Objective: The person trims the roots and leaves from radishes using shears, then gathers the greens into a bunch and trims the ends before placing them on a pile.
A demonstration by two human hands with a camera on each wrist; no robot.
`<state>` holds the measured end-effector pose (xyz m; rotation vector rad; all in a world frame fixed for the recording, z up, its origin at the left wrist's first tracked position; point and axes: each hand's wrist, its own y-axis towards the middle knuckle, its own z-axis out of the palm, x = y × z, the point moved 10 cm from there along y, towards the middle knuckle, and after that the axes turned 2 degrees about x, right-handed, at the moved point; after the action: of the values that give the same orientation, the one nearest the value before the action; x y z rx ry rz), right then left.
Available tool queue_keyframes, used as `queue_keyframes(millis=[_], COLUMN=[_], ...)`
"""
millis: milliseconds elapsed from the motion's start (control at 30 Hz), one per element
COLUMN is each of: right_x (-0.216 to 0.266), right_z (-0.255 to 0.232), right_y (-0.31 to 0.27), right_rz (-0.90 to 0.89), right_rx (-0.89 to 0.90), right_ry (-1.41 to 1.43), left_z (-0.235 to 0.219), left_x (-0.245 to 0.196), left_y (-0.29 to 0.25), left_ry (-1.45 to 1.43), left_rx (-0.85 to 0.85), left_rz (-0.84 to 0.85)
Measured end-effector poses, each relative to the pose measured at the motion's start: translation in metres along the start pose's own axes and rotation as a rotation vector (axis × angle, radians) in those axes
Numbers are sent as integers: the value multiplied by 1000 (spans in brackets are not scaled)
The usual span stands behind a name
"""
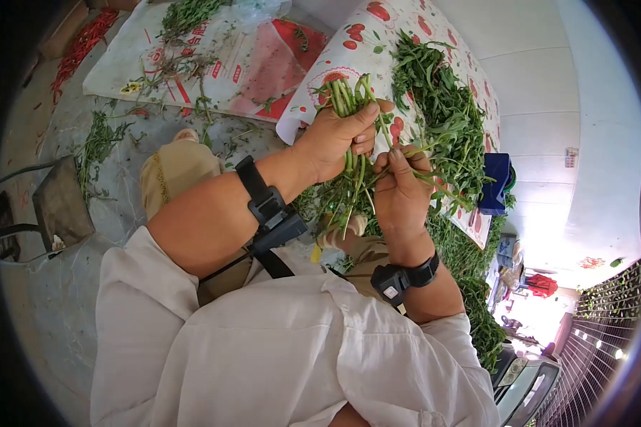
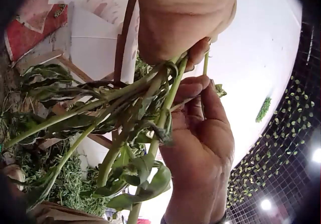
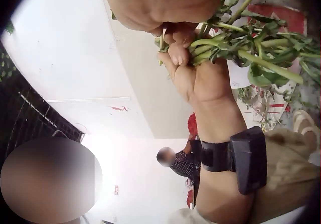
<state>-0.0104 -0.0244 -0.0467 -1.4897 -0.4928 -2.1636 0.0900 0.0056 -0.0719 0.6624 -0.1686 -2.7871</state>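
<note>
My left hand (image 1: 342, 135) grips a bundle of leafy green stems (image 1: 345, 99), with the thumb laid across it. Thick cut-looking stem ends stick out above the fist, and leaves hang below it. Close beside it, my right hand (image 1: 402, 192) pinches a thin stem between thumb and fingers. In the left wrist view the right hand (image 2: 200, 143) sits behind the drooping stems (image 2: 120, 113), its fingertips right at the left hand (image 2: 185, 23). The right wrist view shows the left hand (image 3: 200, 73) wrapped round the greens (image 3: 251, 48), below the right hand (image 3: 165, 3).
A heap of leafy greens (image 1: 441, 107) lies on a cherry-print covered table (image 1: 349, 53). More greens (image 1: 470, 277) spread on the floor at right. A printed sack (image 1: 235, 85) with plant scraps lies at the back, near red chillies (image 1: 82, 50). Another person (image 3: 185, 161) is in the background.
</note>
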Motion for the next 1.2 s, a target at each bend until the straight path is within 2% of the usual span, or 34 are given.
queue_keyframes(millis=[100,200,400,500,567,633,767,900,1033,1133,1167,1200], right_x=[-3,-4,-9,-4,29,20,62,110,104,102,96,96], right_z=[1,-2,0,-18,-23,-51,-89,-75,-58,-19,-12,-1], right_y=[0,-1,-6,-4,0,-3,6,-5,4,4,6,4], right_rz=[2,3,118,135,-169,95,-125,-391,-351,-591,-593,-667], right_rx=[46,-6,-6,7,109,-72,-163,-204,-90,103,153,182], right_ry=[-59,-103,-111,-149,-769,-228,-256,-599,-685,-818,-823,-938], left_z=[0,-2,-11,-18,-20,-19,-15,-14,-14,-15,-16,-17], left_x=[0,1,-1,-4,-9,-14,-4,5,14,17,19,21], left_y=[0,0,1,3,3,2,7,8,7,7,7,7], left_ry=[0,16,4,45,67,61,-20,7,27,67,69,70], left_rx=[6,-8,-50,-106,-143,-170,-39,-10,-28,-31,-39,-48], left_rz=[-7,-2,28,44,67,103,48,6,-59,-73,-85,-96])
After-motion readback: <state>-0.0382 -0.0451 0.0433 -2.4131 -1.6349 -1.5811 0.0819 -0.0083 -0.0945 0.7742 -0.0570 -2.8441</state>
